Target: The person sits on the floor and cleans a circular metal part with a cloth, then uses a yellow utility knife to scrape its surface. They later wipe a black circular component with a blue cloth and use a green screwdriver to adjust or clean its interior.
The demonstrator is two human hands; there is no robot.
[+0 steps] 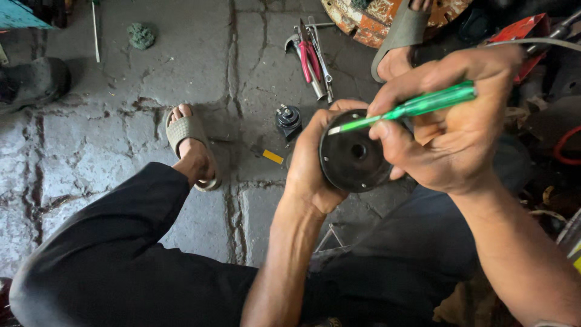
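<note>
Nearest, the left hand (311, 166) wraps the rim of one black round part (354, 154), held above the lap between both knees. The right hand (451, 130) closes around one green-handled screwdriver (417, 108), whose tip lies against the part's upper left edge. The part's far side is hidden by fingers, and both forearms are cut off at the bottom edge. Beyond, the cracked stone floor (121, 133) lies open to the left, where one sandalled foot (190, 148) rests. One small black knob-like piece (288, 118) sits just past the hands, near a yellow scrap (272, 157). Farther off, pliers with red grips (310, 57) lie in a small tool cluster too tangled to count.
</note>
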